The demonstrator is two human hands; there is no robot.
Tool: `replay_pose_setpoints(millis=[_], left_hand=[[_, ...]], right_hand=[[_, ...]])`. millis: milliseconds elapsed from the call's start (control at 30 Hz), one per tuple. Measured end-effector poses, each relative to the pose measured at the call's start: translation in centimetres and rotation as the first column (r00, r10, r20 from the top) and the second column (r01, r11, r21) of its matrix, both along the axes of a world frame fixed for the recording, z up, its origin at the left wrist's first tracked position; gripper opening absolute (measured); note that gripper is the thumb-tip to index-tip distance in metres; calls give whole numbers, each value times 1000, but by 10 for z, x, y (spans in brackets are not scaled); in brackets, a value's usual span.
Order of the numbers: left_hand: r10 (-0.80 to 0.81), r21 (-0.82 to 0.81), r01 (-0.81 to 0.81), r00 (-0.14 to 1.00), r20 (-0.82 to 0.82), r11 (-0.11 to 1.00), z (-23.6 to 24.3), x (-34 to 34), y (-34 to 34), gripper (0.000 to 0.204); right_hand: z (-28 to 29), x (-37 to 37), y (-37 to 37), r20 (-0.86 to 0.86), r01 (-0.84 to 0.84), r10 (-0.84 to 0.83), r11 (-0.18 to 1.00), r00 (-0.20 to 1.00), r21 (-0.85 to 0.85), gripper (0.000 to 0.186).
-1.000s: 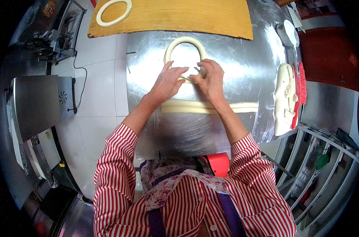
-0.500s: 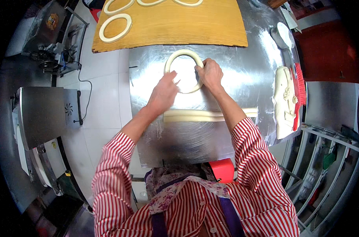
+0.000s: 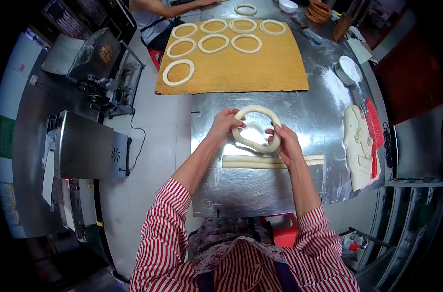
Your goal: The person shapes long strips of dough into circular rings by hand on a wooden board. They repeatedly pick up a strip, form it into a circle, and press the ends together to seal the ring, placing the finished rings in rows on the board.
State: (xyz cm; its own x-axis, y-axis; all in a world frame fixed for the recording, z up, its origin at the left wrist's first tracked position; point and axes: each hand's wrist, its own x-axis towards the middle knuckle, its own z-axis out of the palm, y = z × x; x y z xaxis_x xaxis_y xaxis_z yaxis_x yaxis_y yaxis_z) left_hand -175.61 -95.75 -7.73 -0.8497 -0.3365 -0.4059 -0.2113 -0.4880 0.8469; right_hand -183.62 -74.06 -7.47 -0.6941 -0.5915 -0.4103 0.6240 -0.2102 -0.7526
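A pale dough ring (image 3: 258, 108) is held up just over the steel table (image 3: 209, 187) between my hands. My left hand (image 3: 226, 124) pinches its left side with thumb and fingers. At its right side my right hand (image 3: 285, 141) is closed round it. The ring sags a little at its lower edge. Long dough strips (image 3: 250, 161) lie side by side on the steel nearer to me, their right part passing behind my right wrist. Beyond the ring, several more dough rings (image 3: 178, 73) rest on a yellow wooden board (image 3: 245, 73).
At the right lie a large slab of dough (image 3: 355, 160), a red brush (image 3: 374, 126) and a metal scoop (image 3: 349, 70) of white powder. A white bowl (image 3: 288, 6) and stacked brown rings (image 3: 318, 11) stand far back. Another person's arm (image 3: 187, 7) reaches in at the far left.
The dough ring has come up off the table, and my left hand now grips it too. The view has shifted, bringing more of the board and another person into sight.
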Motion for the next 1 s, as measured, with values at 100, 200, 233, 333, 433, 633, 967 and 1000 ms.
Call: replay_pose_setpoints(millis=[100, 200, 233, 333, 433, 633, 967, 1000], left_hand=[[-235, 135, 269, 945, -228, 954, 36, 40, 19, 45], [-603, 246, 621, 783, -152, 744, 34, 46, 50, 45], [-669, 221, 687, 726, -159, 693, 36, 47, 69, 45], [-808, 182, 823, 565, -167, 538, 41, 68, 136, 47], [-929, 106, 951, 305, -208, 289, 38, 97, 185, 42], [-980, 38, 997, -58, -189, -67, 58, 167, 317, 51], [-677, 130, 665, -726, -122, -736, -22, 162, 443, 47], [-614, 143, 599, -782, -104, -787, -29, 178, 465, 47]], right_hand=[[41, 51, 47, -208, 50, -54, 998, 977, -25, 40], [46, 102, 111, -323, 166, -170, 985, 931, -39, 41], [47, 122, 130, -317, 221, -211, 975, 925, -4, 41], [47, 212, 191, -281, 474, -423, 869, 861, 142, 43], [54, 307, 221, -204, 623, -589, 730, 782, 280, 38], [52, 463, 274, -282, 908, -864, 399, 418, 123, 40], [9, 522, 210, -53, 919, -973, -230, -225, 320, 42], [8, 535, 209, -65, 877, -951, -304, -302, 373, 42]])
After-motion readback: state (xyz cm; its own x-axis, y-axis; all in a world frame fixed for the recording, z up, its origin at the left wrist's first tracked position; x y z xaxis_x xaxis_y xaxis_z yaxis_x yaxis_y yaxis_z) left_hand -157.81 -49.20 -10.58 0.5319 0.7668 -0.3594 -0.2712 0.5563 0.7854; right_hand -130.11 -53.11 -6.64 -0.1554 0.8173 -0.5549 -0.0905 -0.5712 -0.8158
